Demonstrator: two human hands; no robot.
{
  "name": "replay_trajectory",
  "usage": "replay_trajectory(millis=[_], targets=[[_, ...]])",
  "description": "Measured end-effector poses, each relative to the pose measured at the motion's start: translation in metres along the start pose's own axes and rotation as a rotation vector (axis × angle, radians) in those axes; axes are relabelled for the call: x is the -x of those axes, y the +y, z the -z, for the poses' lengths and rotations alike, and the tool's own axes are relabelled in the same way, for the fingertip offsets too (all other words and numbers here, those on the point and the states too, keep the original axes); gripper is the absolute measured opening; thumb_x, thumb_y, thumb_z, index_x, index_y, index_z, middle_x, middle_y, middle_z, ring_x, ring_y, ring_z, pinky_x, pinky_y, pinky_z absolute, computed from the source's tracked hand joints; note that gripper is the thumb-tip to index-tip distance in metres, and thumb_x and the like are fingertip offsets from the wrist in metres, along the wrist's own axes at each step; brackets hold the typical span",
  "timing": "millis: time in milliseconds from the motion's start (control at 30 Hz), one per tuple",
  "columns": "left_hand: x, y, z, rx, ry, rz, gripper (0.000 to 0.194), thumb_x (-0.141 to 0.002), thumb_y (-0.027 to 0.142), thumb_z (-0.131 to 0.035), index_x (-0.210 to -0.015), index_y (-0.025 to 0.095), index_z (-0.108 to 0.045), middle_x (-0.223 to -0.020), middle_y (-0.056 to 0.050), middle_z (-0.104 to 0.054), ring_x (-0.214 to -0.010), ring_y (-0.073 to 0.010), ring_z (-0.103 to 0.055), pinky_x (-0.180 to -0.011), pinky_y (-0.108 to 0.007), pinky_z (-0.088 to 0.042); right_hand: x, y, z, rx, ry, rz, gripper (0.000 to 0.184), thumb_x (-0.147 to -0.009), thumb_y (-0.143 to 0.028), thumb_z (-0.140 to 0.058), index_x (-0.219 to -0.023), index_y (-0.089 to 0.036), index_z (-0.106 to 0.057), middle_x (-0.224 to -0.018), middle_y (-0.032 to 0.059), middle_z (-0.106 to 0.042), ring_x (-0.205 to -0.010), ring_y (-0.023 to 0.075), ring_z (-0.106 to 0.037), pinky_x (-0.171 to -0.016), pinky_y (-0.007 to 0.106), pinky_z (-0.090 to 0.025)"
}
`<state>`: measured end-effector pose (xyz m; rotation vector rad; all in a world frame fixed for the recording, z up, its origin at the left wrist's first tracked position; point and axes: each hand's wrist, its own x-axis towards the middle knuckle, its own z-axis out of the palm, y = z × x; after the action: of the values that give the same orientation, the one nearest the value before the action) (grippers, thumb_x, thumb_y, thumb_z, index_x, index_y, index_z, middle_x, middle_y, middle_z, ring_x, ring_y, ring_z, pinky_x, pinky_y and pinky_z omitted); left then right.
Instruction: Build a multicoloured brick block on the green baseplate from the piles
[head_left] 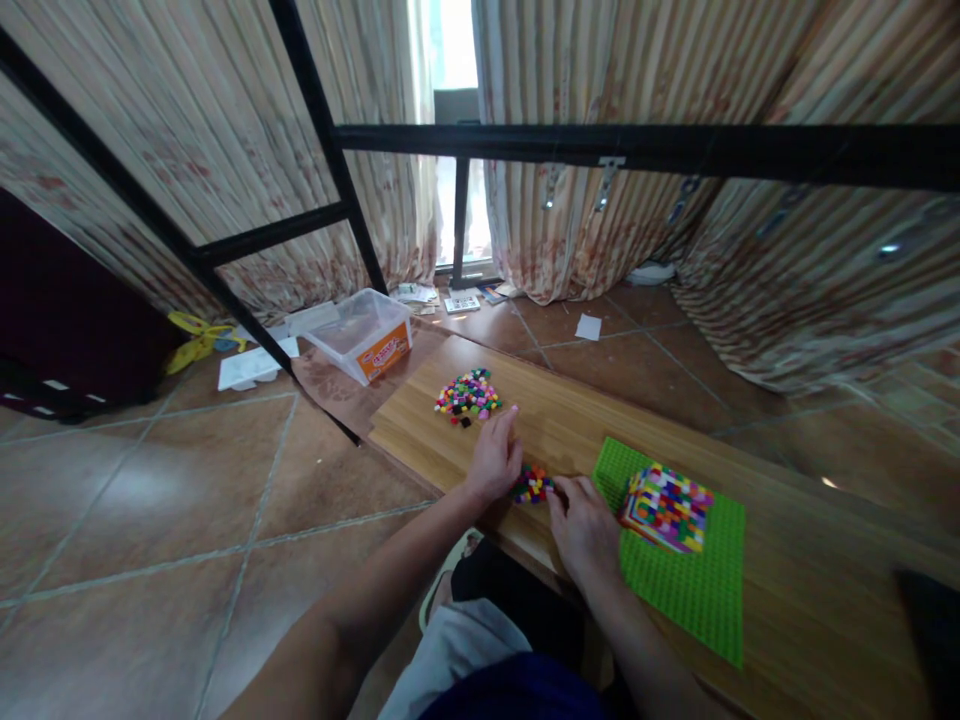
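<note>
Between my hands lies a small pile of loose toy bricks [534, 484], mostly red, orange, yellow and purple, on the wooden board [547, 400]. My left hand [496, 458] rests along the pile's left side, its fingers loosely stretched out and nothing visible in them. At the right edge of the pile, my right hand [583, 525] has its thumb and fingertips drawn together; whatever they pinch is too small to make out. Right of that hand, a green baseplate [694, 585] carries a block built of many coloured bricks [667, 508].
A larger heap of loose bricks [469, 395] lies at the board's far left. Beyond it stands a clear plastic bin [356, 335] with an orange label. A black metal frame [637, 145] crosses before the curtains [600, 60]. A dark object [930, 630] sits at far right.
</note>
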<state>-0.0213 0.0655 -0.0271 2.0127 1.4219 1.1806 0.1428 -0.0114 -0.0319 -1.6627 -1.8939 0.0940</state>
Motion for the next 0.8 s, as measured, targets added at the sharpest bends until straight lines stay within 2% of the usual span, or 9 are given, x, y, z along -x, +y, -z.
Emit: replay_trajectory(millis=[67, 167, 267, 400, 567, 667, 800], targets=[[-0.021, -0.007, -0.004, -0.083, 0.002, 0.001, 0.045, -0.092, 0.009, -0.046, -0.136, 0.017, -0.051, -0.137, -0.016, -0.059, -0.133, -0.0284, -0.052, -0.116, -0.054, -0.041, 0.000, -0.001, 0.000, 0.003, 0.012, 0.011, 0.029, -0.100, -0.033, -0.042, -0.102, -0.021, -0.068, -0.095, 0.0079, -0.067, -0.088, 0.0206, -0.060, -0.080, 0.035, -0.046], [-0.046, -0.013, -0.010, -0.166, -0.059, 0.009, 0.037, -0.093, 0.010, -0.047, -0.128, 0.015, -0.056, -0.132, -0.017, -0.061, -0.129, -0.0291, -0.055, -0.113, -0.053, -0.044, 0.000, -0.002, 0.000, 0.031, 0.014, 0.022, 0.030, -0.101, -0.033, -0.040, -0.103, -0.021, -0.068, -0.095, 0.0070, -0.067, -0.087, 0.0195, -0.060, -0.078, 0.033, -0.045], [-0.054, -0.012, -0.015, -0.202, -0.132, -0.009, 0.028, -0.096, 0.015, -0.047, -0.121, 0.013, -0.060, -0.129, -0.018, -0.063, -0.126, -0.0286, -0.056, -0.112, -0.051, -0.045, -0.001, -0.002, 0.000, 0.073, 0.002, 0.054, 0.031, -0.102, -0.031, -0.039, -0.104, -0.020, -0.069, -0.095, 0.0075, -0.067, -0.087, 0.0193, -0.060, -0.078, 0.033, -0.045], [-0.037, -0.002, -0.015, -0.125, -0.244, -0.108, 0.027, -0.100, 0.021, -0.044, -0.119, 0.016, -0.063, -0.126, -0.014, -0.066, -0.124, -0.0252, -0.059, -0.111, -0.047, -0.047, -0.001, 0.000, -0.002, 0.105, -0.009, 0.123, 0.034, -0.103, -0.029, -0.038, -0.105, -0.019, -0.070, -0.097, 0.0096, -0.067, -0.087, 0.0200, -0.059, -0.079, 0.034, -0.045], [-0.005, 0.015, 0.000, -0.007, -0.383, -0.174, 0.031, -0.103, 0.027, -0.041, -0.122, 0.018, -0.064, -0.125, -0.012, -0.068, -0.123, -0.0225, -0.060, -0.110, -0.043, -0.049, 0.002, 0.003, -0.004, 0.121, 0.006, 0.167, 0.034, -0.102, -0.027, -0.038, -0.107, -0.019, -0.071, -0.097, 0.0098, -0.068, -0.088, 0.0210, -0.060, -0.081, 0.036, -0.047], [0.008, 0.023, 0.007, 0.046, -0.403, -0.175, 0.035, -0.105, 0.029, -0.037, -0.122, 0.018, -0.065, -0.126, -0.012, -0.068, -0.123, -0.0220, -0.060, -0.111, -0.042, -0.048, 0.004, 0.003, -0.004, 0.102, 0.004, 0.157, 0.034, -0.101, -0.024, -0.037, -0.110, -0.019, -0.070, -0.101, 0.0105, -0.068, -0.092, 0.0218, -0.060, -0.085, 0.036, -0.047], [0.019, 0.030, 0.008, 0.107, -0.368, -0.139, 0.039, -0.106, 0.031, -0.033, -0.126, 0.016, -0.063, -0.126, -0.014, -0.068, -0.121, -0.0231, -0.061, -0.111, -0.043, -0.048, 0.005, 0.001, 0.000, 0.010, 0.003, 0.093, 0.031, -0.099, -0.023, -0.039, -0.105, -0.019, -0.070, -0.101, 0.0103, -0.069, -0.093, 0.0216, -0.061, -0.086, 0.036, -0.048]])
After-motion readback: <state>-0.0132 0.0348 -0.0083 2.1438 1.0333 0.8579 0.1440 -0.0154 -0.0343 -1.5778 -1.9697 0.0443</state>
